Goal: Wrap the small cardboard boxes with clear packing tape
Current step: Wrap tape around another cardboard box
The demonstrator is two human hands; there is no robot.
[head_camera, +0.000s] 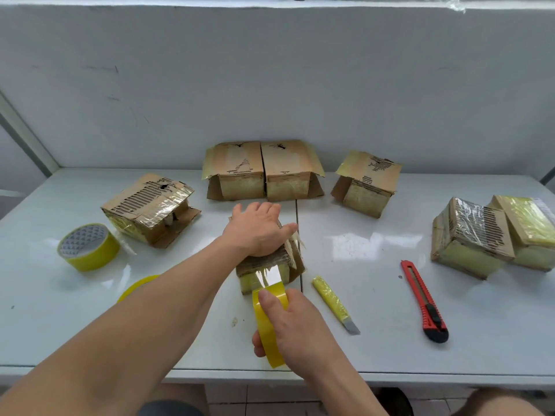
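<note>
A small worn cardboard box point(270, 265) sits at the middle of the white table point(375, 340). My left hand point(258, 229) lies flat on top of it, pressing down, fingers spread. My right hand point(294, 328) grips a yellowish roll of clear tape point(265, 334) just in front of the box. A shiny strip of tape point(268, 276) runs from the roll up onto the box's near face. Two taped boxes point(471, 235) point(528, 226) stand at the right.
Untaped boxes stand at the left point(150, 208), back middle point(264, 171) and back right point(368, 183). A yellow tape roll point(88, 247) lies at left, another point(136, 286) peeks from under my forearm. A yellow cutter point(335, 304) and red utility knife point(423, 300) lie to the right.
</note>
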